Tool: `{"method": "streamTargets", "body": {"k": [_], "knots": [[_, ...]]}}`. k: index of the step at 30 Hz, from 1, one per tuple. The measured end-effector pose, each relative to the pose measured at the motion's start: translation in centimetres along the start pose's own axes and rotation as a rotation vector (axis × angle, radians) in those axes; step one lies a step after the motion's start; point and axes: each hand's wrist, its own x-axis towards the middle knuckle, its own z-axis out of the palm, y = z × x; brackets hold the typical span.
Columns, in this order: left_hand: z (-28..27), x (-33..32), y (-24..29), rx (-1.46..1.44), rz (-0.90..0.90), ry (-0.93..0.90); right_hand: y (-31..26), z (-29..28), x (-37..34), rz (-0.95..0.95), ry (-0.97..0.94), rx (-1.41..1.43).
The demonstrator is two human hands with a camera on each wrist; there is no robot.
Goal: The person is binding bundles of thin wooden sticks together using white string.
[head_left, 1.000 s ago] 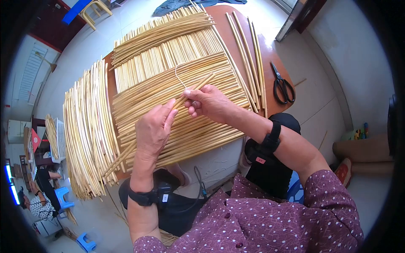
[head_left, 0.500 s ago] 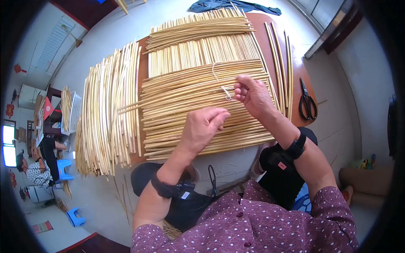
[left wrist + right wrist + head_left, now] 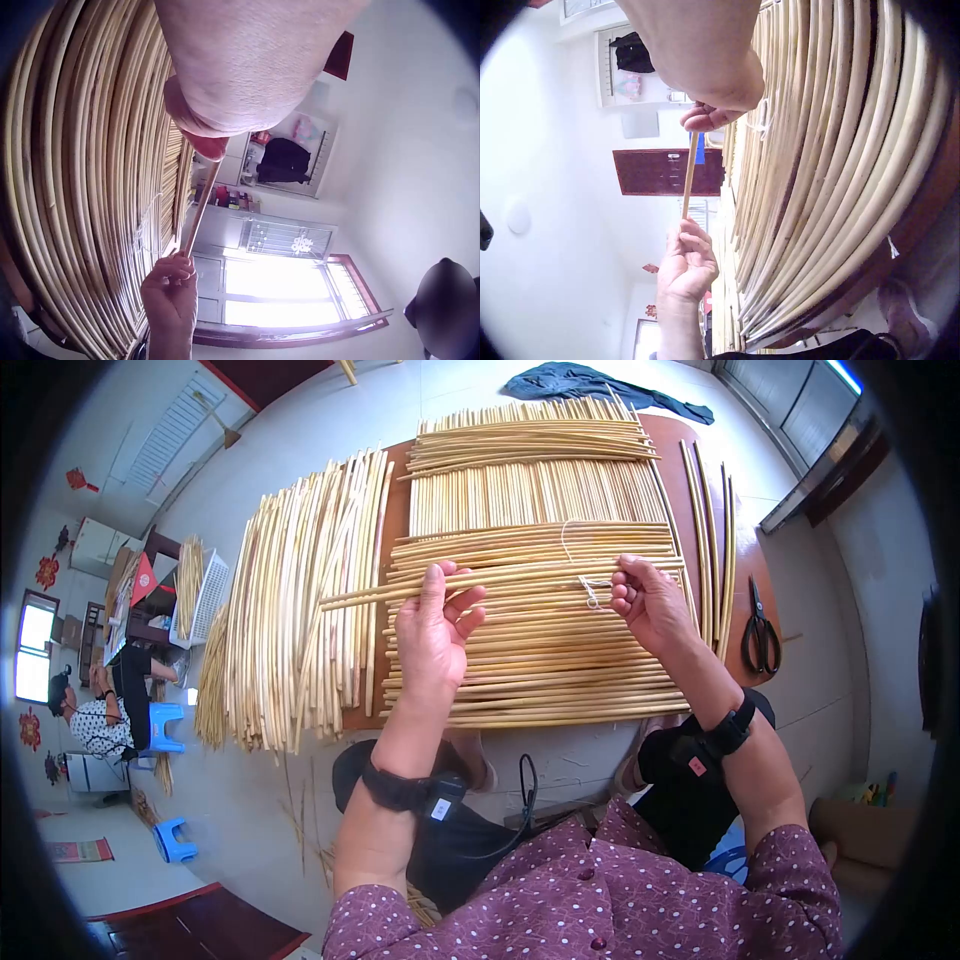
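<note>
Two pale sticks (image 3: 520,575) lie side by side across the air above a row of parallel sticks (image 3: 540,660). My left hand (image 3: 432,630) pinches them between thumb and fingers toward their left part, palm turned up. At their right end my right hand (image 3: 657,603) grips them with curled fingers. A white string (image 3: 590,592) with a loose knot lies just left of the right hand. In the right wrist view a stick (image 3: 690,176) spans between the right hand (image 3: 712,75) and the left hand (image 3: 686,274).
Left of the row is a large pile of sticks (image 3: 300,600). A bundle (image 3: 530,445) lies across more sticks at the back. Black scissors (image 3: 761,635) and several loose sticks (image 3: 708,540) are at the right of the brown table (image 3: 745,550). Another person (image 3: 100,720) sits far left.
The left hand let go, moved left along the sticks and turned palm up, taking hold there. The sticks swung from slanted to nearly level. The right hand stays at their right end.
</note>
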Motion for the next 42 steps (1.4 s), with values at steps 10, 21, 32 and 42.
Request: {"method": "streamTargets", "body": {"k": [10,21,32,42], "knots": [[0.3,0.4,-0.1,-0.009,0.138,-0.128,0.2,-0.4,0.4,0.011,-0.024,0.087],[-0.2,1.1,-0.4,0.084,0.173,-0.094,-0.1,-0.1,0.0,-0.009,-0.036,0.084],[0.6,1.7,-0.9,-0.074,0.055,-0.21,-0.6,0.1,-0.1,-0.149,-0.078,0.033],[2.6,1.0,-1.1,0.038,0.008,-0.246,-0.4,0.0,0.0,-0.104,-0.123,0.068]]}}
